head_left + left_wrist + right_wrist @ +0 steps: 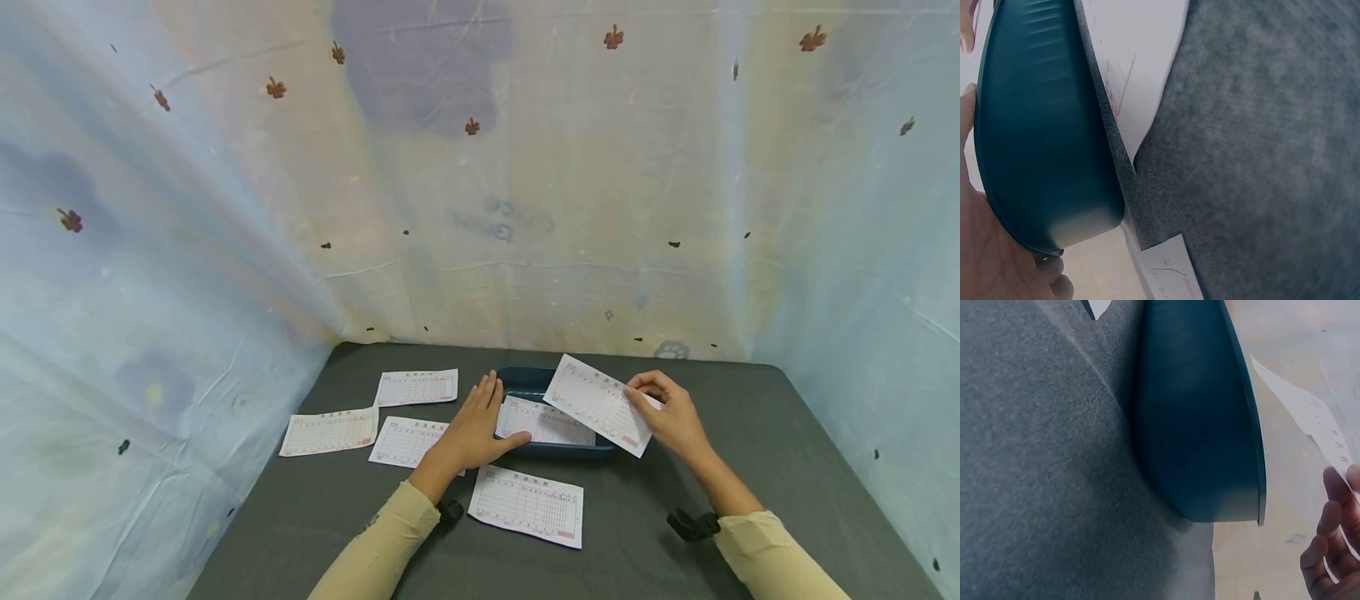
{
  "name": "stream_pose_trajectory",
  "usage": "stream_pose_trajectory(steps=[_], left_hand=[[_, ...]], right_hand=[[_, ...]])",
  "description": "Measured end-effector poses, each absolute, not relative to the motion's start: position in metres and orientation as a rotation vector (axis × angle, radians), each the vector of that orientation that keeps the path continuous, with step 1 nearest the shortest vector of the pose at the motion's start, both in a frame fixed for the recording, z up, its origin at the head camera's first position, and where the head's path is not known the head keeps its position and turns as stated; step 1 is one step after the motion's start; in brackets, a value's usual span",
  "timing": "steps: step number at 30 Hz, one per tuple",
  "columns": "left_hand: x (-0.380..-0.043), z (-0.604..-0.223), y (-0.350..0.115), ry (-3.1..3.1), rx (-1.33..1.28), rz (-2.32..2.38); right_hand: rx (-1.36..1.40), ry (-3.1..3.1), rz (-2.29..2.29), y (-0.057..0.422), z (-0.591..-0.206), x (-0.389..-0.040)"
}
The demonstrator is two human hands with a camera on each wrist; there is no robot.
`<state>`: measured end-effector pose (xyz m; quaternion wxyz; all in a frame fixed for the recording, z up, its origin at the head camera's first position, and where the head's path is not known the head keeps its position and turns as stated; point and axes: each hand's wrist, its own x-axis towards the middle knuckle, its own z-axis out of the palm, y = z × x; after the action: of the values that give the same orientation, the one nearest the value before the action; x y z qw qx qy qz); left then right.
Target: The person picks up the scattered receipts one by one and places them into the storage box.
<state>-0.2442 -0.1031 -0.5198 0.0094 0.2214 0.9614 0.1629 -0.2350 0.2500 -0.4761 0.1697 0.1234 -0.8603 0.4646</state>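
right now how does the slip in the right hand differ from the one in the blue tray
The held slip is pinched in the right hand; the tray slip lies in the blue tray. The held slip slants more steeply than the tray slip. Both are white printed forms.

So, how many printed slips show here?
6: one slip in the right hand, one in the tray, three on the table left of it, one in front. More could lie beneath.

Tray (562, 452) on the table (637, 533), one slip (551, 421) inside, three slips (330, 432) left, another slip (528, 507) in front
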Motion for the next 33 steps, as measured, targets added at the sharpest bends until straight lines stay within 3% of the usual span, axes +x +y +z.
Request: stream_pose_trajectory(steps=[33], left_hand=[[-0.244, -0.520, -0.103, 3.007, 0.685, 0.524]], right_hand=[[0.445, -2.529, 1.376, 0.214, -0.489, -0.270]])
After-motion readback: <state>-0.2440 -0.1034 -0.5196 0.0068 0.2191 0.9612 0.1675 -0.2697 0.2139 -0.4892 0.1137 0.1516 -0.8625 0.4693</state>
